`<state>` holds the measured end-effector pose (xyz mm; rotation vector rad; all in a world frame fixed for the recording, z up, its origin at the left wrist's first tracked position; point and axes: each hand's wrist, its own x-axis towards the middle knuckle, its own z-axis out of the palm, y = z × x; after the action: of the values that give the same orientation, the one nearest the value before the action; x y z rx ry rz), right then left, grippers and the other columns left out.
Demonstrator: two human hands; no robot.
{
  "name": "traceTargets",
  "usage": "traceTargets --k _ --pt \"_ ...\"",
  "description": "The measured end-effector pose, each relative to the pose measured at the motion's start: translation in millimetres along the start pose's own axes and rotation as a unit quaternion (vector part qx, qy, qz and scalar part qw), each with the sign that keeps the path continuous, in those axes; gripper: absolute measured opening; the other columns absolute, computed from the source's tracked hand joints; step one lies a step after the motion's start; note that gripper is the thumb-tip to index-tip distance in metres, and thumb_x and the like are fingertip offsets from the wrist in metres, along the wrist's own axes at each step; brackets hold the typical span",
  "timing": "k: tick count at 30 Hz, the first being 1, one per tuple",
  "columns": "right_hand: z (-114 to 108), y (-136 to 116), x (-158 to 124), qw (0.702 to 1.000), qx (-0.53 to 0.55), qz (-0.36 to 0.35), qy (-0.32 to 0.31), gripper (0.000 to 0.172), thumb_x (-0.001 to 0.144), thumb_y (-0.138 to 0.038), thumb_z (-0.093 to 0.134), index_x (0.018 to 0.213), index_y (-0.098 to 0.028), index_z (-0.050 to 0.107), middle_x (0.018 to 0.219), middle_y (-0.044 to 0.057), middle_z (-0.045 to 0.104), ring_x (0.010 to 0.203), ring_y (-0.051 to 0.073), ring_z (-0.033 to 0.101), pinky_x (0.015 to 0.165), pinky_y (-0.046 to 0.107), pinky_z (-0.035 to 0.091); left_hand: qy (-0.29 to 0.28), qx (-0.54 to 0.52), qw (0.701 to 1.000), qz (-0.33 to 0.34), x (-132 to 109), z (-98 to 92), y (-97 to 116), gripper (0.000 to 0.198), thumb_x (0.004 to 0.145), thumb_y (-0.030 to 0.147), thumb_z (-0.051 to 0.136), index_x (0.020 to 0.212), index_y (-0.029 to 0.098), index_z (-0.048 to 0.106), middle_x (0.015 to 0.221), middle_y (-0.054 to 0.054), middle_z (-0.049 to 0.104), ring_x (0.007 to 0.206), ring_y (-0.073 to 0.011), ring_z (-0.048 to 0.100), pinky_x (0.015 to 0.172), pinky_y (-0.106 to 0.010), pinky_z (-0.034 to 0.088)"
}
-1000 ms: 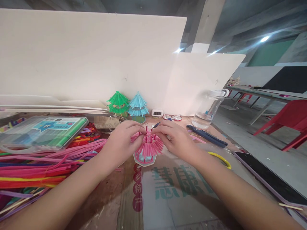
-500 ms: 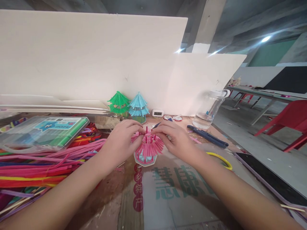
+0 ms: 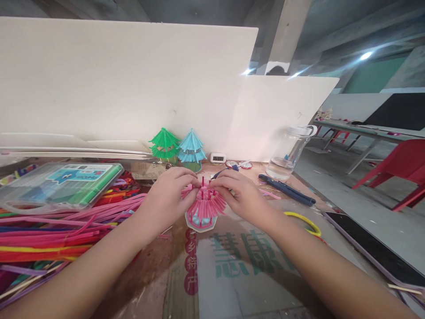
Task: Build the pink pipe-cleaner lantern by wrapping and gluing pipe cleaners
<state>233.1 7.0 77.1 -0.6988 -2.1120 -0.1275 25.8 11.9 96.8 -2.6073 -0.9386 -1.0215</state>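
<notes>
A small pink pavilion model (image 3: pixel 207 207), made of fuzzy pipe cleaners, stands upright on a pale, many-sided base on the table. Its fringed roof slopes outward, and several dark pink posts rise from the top. My left hand (image 3: pixel 174 189) is closed in a pinch at the model's upper left, by the posts. On the opposite side, my right hand (image 3: pixel 244 195) pinches at the upper right of the same model, thumb and forefinger together. The fingers cover part of the roof. Behind the hands stand a green pavilion model (image 3: pixel 164 144) and a light blue one (image 3: pixel 191 148).
Pipe cleaners (image 3: pixel 66 230) in many colours pile up at the left, beneath a clear plastic case (image 3: pixel 59 186). Dark blue pliers (image 3: pixel 287 189), a yellow ring (image 3: pixel 307 221), a water jug (image 3: pixel 285 155) and a phone (image 3: pixel 375 248) lie or stand at the right. White boards (image 3: pixel 133 79) wall the back.
Both hands stay at the pink model; my right hand's fingers have shifted slightly. The view has tilted a little, and a dark rounded shape now shows above the back board.
</notes>
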Motion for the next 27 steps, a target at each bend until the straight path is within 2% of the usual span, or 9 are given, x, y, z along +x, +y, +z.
traceTargets --k 8,18,27 --pt "-1.2 1.2 -0.1 1.0 -0.006 0.004 -0.009 0.023 0.089 -0.003 0.05 0.091 -0.018 0.068 0.087 0.006 0.07 0.085 0.019 0.064 0.073 0.03 0.051 -0.007 0.007 0.999 0.033 0.9 -3.1 2.8 0.016 0.09 0.02 0.053 0.087 0.017 0.069 0.098 -0.007 0.071 0.091 -0.0214 0.064 0.081 -0.036 0.05" --pt "-2.3 0.1 -0.8 0.999 -0.037 -0.012 -0.011 0.023 0.09 -0.004 0.049 0.091 -0.017 0.068 0.087 0.008 0.07 0.083 0.02 0.063 0.072 0.032 0.05 -0.01 0.009 1.0 0.027 0.7 -2.4 2.4 0.017 0.09 0.02 0.053 0.088 0.017 0.069 0.097 -0.007 0.071 0.091 -0.0211 0.064 0.082 -0.036 0.05" --pt "-0.8 0.0 -0.6 1.0 -0.013 0.008 -0.009 0.019 0.089 -0.005 0.051 0.09 -0.018 0.065 0.084 0.006 0.07 0.082 0.019 0.063 0.072 0.032 0.05 -0.013 0.015 0.999 0.03 0.4 -2.6 3.0 0.017 0.09 0.02 0.053 0.087 0.016 0.07 0.097 -0.007 0.071 0.091 -0.0215 0.064 0.081 -0.036 0.05"
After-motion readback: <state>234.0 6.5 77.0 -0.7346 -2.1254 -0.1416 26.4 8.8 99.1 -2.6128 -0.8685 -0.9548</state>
